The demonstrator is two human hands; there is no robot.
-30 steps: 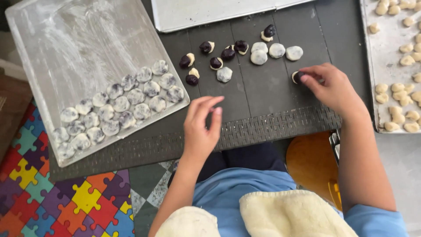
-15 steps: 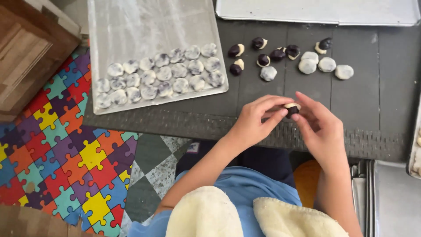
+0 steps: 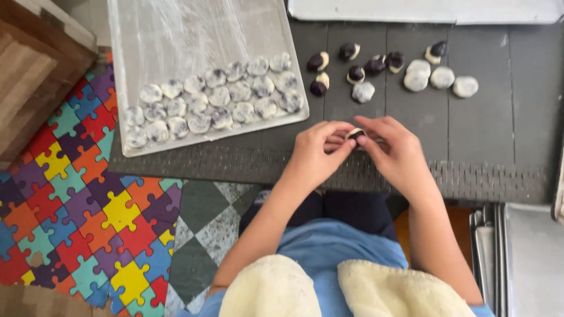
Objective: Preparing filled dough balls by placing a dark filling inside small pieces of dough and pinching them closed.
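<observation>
The fingers [image 3: 339, 141] of both hands cover most of the small dough piece [image 3: 354, 134]. The pale tray [image 3: 423, 12] at the far edge is cut off, as is the desk [image 3: 517, 147] on the right.

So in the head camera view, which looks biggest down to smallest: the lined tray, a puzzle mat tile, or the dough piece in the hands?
1. Lined tray
2. Yellow puzzle mat tile
3. Dough piece, pinched between left hand and right hand
</observation>
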